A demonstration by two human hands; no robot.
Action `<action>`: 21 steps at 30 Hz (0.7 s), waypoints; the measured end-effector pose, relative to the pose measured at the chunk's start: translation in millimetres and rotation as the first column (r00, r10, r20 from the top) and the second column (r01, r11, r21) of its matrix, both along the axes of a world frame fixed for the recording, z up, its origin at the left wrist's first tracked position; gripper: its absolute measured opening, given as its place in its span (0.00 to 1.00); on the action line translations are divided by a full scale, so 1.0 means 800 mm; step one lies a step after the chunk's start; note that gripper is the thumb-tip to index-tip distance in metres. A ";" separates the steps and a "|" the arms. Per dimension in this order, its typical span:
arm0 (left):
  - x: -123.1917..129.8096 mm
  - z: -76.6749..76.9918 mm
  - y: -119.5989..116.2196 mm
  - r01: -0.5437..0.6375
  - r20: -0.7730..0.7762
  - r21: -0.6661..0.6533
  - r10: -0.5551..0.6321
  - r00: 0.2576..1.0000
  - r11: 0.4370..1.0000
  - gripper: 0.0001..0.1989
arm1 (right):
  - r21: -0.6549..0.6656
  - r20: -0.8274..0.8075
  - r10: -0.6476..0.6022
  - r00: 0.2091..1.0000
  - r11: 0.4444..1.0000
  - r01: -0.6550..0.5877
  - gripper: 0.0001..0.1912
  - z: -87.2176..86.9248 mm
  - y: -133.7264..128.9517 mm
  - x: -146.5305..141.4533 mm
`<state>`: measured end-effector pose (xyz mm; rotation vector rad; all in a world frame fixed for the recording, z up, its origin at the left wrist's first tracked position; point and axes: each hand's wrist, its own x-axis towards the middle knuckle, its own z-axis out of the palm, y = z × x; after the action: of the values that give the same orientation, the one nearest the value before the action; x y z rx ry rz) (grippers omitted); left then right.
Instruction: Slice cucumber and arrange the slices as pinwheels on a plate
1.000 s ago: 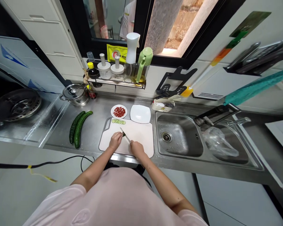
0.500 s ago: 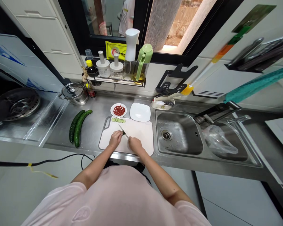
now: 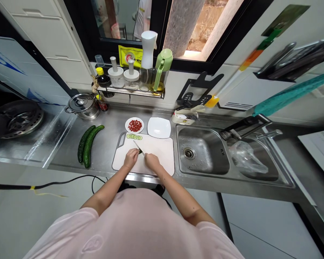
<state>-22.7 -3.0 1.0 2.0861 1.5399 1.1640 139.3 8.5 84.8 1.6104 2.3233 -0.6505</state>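
Note:
A white cutting board (image 3: 162, 154) lies on the steel counter in front of me. Over its middle, my right hand (image 3: 152, 162) is closed round the handle of a knife (image 3: 136, 144), whose blade points up and left. My left hand (image 3: 131, 158) pinches a small dark green piece (image 3: 140, 151), seemingly cucumber, against the blade; the fingers partly hide it. A row of thin cucumber slices (image 3: 134, 136) lies along the board's top left edge. Behind the board are a round plate of chopped red pieces (image 3: 135, 125) and a white square plate (image 3: 159, 127).
Two whole cucumbers (image 3: 89, 145) lie left of the board. A lidded pot (image 3: 83, 107) stands behind them, near a shelf of bottles and jars (image 3: 129, 90). To the right is a steel sink (image 3: 205, 153), with a plastic bag (image 3: 247, 158) in the second basin.
The view has shifted slightly. My right hand and the knife have moved a little up and left, closer to my left hand, which keeps its pinch.

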 end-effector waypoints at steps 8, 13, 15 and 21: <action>-0.001 -0.001 0.000 0.000 -0.008 -0.005 -0.001 1.000 1.000 0.11 | -0.001 0.007 -0.017 1.000 1.000 0.017 0.14 -0.001 -0.001 -0.002; 0.000 -0.001 0.000 -0.005 -0.006 -0.002 0.005 1.000 1.000 0.11 | 0.009 -0.002 -0.031 1.000 0.999 0.031 0.14 -0.004 -0.005 -0.001; 0.000 -0.001 0.000 -0.008 -0.004 -0.002 0.008 1.000 1.000 0.11 | 0.013 -0.002 -0.040 0.999 0.999 0.040 0.14 -0.005 -0.009 0.000; 0.001 0.000 -0.001 -0.012 -0.003 -0.004 0.012 1.000 1.000 0.10 | 0.007 0.035 -0.069 0.997 0.998 0.069 0.14 -0.006 -0.027 0.015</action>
<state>-21.9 -3.9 1.2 2.0792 1.5571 1.1621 150.9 -13.3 79.6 1.6969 2.2557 -0.6259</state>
